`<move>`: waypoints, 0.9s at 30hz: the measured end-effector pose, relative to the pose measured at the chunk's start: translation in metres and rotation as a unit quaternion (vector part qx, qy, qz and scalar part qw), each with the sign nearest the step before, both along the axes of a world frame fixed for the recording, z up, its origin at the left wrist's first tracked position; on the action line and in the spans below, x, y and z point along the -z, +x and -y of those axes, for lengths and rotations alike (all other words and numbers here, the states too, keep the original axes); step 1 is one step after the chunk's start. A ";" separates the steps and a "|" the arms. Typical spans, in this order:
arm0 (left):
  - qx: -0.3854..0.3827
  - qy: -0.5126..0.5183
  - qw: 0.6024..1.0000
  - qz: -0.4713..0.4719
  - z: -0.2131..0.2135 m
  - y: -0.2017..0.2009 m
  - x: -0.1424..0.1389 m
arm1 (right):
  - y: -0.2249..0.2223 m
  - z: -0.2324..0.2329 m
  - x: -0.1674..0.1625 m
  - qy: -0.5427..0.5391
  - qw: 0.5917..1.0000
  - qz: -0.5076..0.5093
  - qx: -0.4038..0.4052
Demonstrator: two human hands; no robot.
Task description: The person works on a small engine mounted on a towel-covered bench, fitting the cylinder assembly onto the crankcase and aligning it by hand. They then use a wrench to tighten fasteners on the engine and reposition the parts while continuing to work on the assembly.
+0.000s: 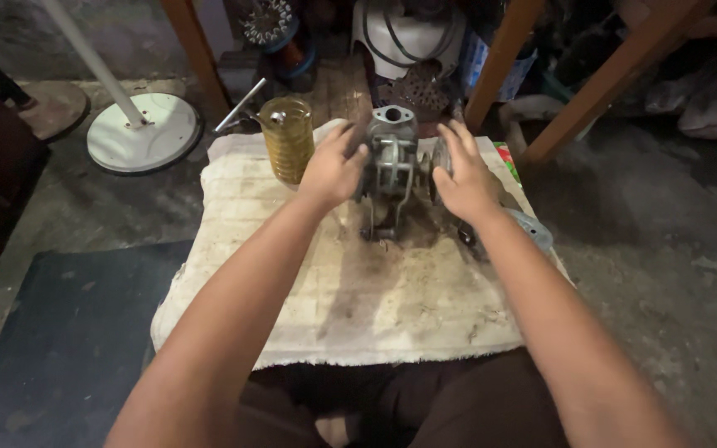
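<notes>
Both hands on a grey metal pump body point(392, 170) sitting on stained cloth point(350, 290): left hand point(331, 172) at 9 o'clock, right hand point(465, 178) at 3. Amber jar point(286, 137) over at 10.
</notes>
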State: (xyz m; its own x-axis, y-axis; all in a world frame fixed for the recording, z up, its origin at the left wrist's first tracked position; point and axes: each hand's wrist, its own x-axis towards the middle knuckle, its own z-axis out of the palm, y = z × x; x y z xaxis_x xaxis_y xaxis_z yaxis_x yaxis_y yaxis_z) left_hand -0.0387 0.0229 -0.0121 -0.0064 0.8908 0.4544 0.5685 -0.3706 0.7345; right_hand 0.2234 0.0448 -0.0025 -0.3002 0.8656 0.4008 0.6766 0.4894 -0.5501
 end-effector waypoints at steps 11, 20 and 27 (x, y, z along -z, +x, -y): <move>-0.087 0.062 0.988 -0.108 0.016 -0.033 -0.004 | -0.007 -0.006 -0.008 0.064 0.996 0.061 -0.015; -0.141 -0.197 0.908 -0.343 0.052 -0.032 0.008 | 0.001 -0.008 -0.009 0.038 0.998 0.047 -0.012; -0.038 -0.206 0.920 -0.331 0.076 -0.028 0.012 | 0.018 -0.017 0.006 0.075 0.994 -0.001 -0.085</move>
